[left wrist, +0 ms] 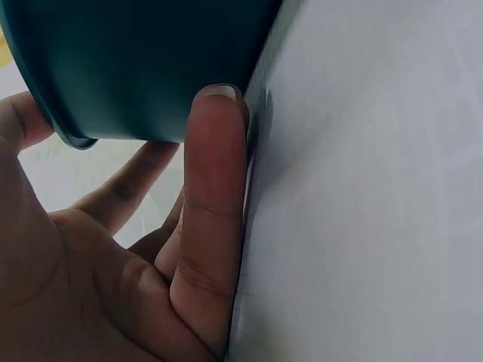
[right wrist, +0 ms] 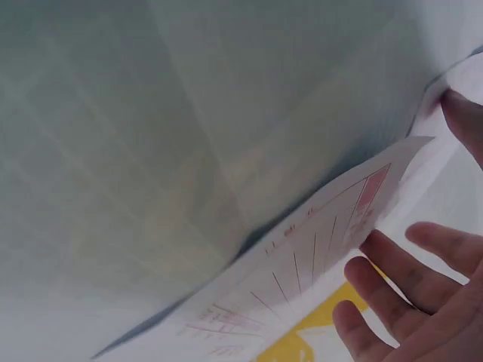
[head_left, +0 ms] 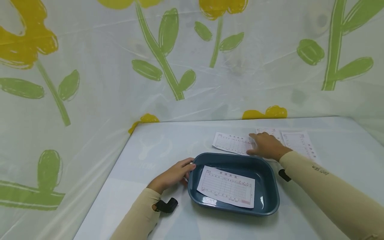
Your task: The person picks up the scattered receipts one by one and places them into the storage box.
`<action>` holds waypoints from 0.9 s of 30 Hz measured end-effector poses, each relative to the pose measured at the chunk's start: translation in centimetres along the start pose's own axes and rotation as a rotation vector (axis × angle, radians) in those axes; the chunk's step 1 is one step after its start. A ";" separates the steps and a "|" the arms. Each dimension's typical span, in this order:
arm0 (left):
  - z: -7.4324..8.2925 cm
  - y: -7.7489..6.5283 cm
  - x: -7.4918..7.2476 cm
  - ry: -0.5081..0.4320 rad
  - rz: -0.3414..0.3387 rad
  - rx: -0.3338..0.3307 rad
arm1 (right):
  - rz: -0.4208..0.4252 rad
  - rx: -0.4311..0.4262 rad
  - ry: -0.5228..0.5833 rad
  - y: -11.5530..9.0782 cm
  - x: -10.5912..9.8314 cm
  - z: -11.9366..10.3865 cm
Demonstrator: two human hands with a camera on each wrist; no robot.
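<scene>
Beige sleeves (head_left: 327,190) stretch forward: one slip (head_left: 226,186) already lies in the blue tray (head_left: 271,180) — at least three more slips (head_left: 297,141) remain outside, on the surface (head_left: 180,143). Left hand (head_left: 173,173) grips the rim; fingers of the right hand (head_left: 268,146), spread and unclosed, touch the leftmost outside slip (head_left: 231,141).

Before you on the worktop (head_left: 168,140), a tray (head_left: 265,186) holds one slip (head_left: 226,186). Behind the tray, more slips (head_left: 298,143) lie left and right of your right hand (head_left: 267,145).
</scene>
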State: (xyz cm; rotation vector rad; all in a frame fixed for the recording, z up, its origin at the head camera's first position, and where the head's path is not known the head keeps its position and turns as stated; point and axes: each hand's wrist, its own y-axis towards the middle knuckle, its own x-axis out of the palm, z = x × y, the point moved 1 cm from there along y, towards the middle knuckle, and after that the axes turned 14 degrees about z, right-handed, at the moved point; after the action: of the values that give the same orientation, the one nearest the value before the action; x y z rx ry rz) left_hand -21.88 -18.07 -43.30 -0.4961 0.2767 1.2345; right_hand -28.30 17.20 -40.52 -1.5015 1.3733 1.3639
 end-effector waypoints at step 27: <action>0.2 0.0 0.1 0.029 0.016 -0.012 | 0.022 0.112 0.224 0.3 -1.2 0.4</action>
State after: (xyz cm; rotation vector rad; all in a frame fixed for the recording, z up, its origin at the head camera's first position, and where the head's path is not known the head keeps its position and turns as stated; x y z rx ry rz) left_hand -21.83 -17.90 -43.15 -0.5235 0.2985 1.2461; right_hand -28.57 17.86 -39.43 -1.6051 1.5805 1.1374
